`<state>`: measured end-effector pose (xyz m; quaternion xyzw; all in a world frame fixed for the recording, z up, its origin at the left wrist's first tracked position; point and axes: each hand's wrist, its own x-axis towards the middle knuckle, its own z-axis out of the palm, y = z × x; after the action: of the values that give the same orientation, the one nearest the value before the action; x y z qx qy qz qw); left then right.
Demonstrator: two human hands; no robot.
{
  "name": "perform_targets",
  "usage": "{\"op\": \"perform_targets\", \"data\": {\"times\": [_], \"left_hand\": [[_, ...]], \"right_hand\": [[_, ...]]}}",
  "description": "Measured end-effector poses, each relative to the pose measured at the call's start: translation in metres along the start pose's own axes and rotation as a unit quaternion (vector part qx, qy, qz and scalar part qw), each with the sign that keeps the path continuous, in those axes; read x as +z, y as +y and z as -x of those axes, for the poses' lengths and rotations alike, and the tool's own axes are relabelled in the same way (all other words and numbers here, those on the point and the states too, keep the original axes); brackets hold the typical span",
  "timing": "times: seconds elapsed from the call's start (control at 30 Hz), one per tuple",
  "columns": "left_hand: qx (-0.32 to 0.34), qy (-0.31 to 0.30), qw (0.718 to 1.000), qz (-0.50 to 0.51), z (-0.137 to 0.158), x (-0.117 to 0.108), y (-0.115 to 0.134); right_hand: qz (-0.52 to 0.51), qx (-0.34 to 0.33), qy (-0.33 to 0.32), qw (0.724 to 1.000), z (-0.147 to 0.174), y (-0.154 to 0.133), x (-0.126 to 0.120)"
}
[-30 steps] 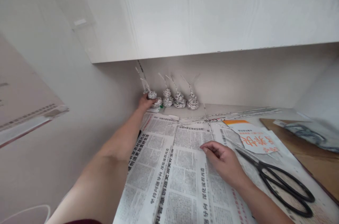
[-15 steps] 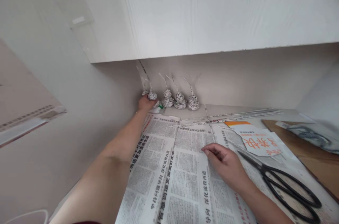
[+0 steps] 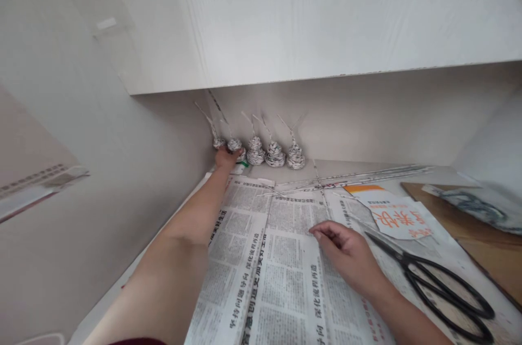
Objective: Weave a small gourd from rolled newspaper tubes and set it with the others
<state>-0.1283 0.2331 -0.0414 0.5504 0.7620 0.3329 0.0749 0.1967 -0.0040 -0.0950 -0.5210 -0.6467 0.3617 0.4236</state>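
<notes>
At the back left corner, my left hand (image 3: 227, 157) is closed around the lower part of a gourd woven from rolled newspaper (image 3: 219, 143); the hand hides its lower bulb. A second woven paper gourd (image 3: 234, 144) stands just to the right, close against my thumb. Further along the wall is a row of more gourds (image 3: 255, 152), each with a twisted paper stem pointing up. My right hand (image 3: 342, 247) rests on the spread newspaper (image 3: 281, 258), fingers curled in and thumb against the index fingertip, with nothing visible in them.
Black-handled scissors (image 3: 432, 280) lie right of my right hand. Behind are thin rolled paper strips (image 3: 346, 178), a torn printed sheet (image 3: 397, 217), cardboard (image 3: 477, 242) and a plastic bag (image 3: 473, 208). A white cabinet (image 3: 305, 19) overhangs the back, and a wall stands at left.
The leftmost gourd has shifted, its stem now leaning further left, and my left hand moved slightly with it. My right hand stays put. The view has turned a little.
</notes>
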Motion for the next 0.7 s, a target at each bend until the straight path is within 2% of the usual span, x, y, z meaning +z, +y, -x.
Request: {"op": "perform_targets", "data": {"times": [0.3, 0.5, 0.63, 0.7], "left_hand": [[-0.007, 0.104, 0.993, 0.049, 0.014, 0.005, -0.009], [0.053, 0.066, 0.994, 0.076, 0.016, 0.001, -0.009], [0.080, 0.078, 0.992, 0.063, 0.036, -0.001, -0.002], [0.131, 0.051, 0.988, 0.061, 0.050, 0.000, 0.005]], "right_hand": [[-0.002, -0.010, 0.005, 1.000, 0.000, -0.003, 0.000], [0.000, -0.011, 0.010, 1.000, 0.001, -0.003, 0.001], [0.002, -0.012, 0.011, 1.000, 0.002, -0.008, 0.000], [0.003, -0.010, 0.013, 1.000, 0.002, -0.009, -0.001]]}}
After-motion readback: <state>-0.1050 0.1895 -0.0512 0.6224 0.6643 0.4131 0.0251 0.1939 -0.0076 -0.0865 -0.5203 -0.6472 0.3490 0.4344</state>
